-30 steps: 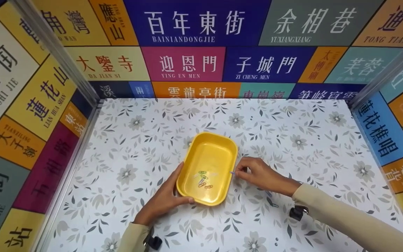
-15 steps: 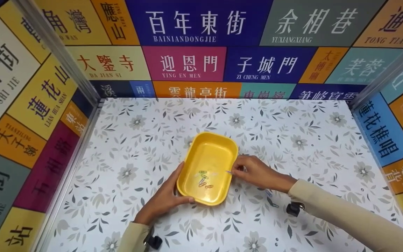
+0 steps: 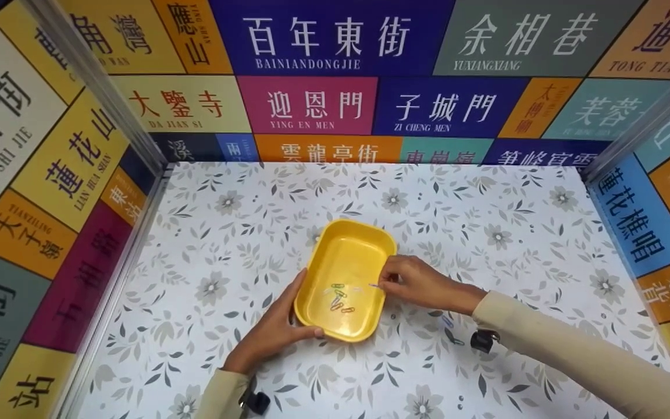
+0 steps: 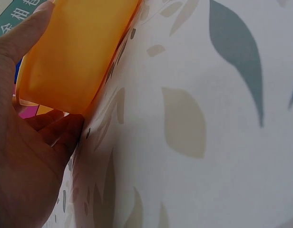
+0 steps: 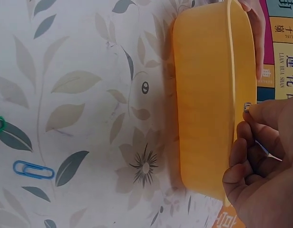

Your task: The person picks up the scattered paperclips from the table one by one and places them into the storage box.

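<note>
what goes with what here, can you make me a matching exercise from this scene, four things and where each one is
Things:
1. left hand
2. right hand
3. blue paper clip
4. heap of paper clips

Places:
a. lies on the floral table, outside the tray
b. lies on the floor of the yellow tray
c. holds the tray's near left corner
d. pinches a clip over the tray's right rim

Pairs: 1-c, 2-d, 3-a, 4-b
</note>
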A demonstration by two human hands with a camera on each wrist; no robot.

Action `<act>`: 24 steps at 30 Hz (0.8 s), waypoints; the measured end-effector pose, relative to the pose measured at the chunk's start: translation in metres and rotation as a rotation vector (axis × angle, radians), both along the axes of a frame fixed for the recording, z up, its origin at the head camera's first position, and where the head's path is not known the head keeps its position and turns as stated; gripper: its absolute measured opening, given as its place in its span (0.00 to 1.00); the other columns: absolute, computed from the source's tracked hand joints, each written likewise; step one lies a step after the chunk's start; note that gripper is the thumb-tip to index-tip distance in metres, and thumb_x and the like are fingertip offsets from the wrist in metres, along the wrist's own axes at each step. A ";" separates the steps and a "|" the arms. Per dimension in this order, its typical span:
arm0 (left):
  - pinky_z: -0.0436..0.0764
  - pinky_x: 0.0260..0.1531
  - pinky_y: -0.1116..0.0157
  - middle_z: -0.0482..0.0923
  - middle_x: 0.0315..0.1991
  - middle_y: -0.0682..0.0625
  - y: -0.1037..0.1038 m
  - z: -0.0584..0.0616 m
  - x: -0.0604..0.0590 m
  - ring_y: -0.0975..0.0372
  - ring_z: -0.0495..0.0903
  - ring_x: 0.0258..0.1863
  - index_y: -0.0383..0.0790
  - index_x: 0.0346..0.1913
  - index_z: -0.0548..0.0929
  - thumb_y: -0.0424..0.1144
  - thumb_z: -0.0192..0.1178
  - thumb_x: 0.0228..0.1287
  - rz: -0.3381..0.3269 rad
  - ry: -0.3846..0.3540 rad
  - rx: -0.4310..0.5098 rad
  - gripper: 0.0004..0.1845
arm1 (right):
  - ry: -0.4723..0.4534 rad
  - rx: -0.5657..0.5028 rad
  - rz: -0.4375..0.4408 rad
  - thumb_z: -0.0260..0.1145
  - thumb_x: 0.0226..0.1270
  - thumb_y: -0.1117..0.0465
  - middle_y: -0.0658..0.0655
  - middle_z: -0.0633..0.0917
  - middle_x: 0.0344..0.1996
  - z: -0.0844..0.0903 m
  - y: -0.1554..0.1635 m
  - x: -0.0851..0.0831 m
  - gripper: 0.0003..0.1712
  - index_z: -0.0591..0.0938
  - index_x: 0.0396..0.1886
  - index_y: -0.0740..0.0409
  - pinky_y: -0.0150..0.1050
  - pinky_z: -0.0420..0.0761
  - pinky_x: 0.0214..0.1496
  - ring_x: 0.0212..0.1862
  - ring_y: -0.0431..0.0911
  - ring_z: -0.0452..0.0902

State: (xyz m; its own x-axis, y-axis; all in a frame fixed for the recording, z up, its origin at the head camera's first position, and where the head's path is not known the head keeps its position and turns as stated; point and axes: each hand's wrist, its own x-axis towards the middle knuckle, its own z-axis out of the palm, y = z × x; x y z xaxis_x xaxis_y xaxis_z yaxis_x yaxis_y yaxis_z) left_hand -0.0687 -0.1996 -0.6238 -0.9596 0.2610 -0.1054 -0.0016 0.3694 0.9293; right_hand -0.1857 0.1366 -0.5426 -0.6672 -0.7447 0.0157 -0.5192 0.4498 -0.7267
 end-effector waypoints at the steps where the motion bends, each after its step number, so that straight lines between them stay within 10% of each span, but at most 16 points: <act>1: 0.49 0.86 0.46 0.48 0.90 0.59 0.000 0.000 0.000 0.57 0.50 0.88 0.65 0.92 0.46 0.62 0.85 0.53 0.000 0.001 0.000 0.71 | 0.004 0.005 0.002 0.74 0.75 0.66 0.47 0.88 0.35 0.001 -0.001 0.000 0.04 0.90 0.36 0.56 0.37 0.83 0.46 0.40 0.41 0.80; 24: 0.48 0.86 0.48 0.47 0.90 0.60 0.000 -0.001 0.000 0.59 0.49 0.88 0.66 0.92 0.46 0.57 0.86 0.55 -0.009 0.012 0.048 0.70 | 0.072 0.078 0.150 0.72 0.73 0.67 0.48 0.85 0.32 0.008 -0.023 -0.005 0.05 0.90 0.36 0.56 0.40 0.80 0.45 0.36 0.42 0.78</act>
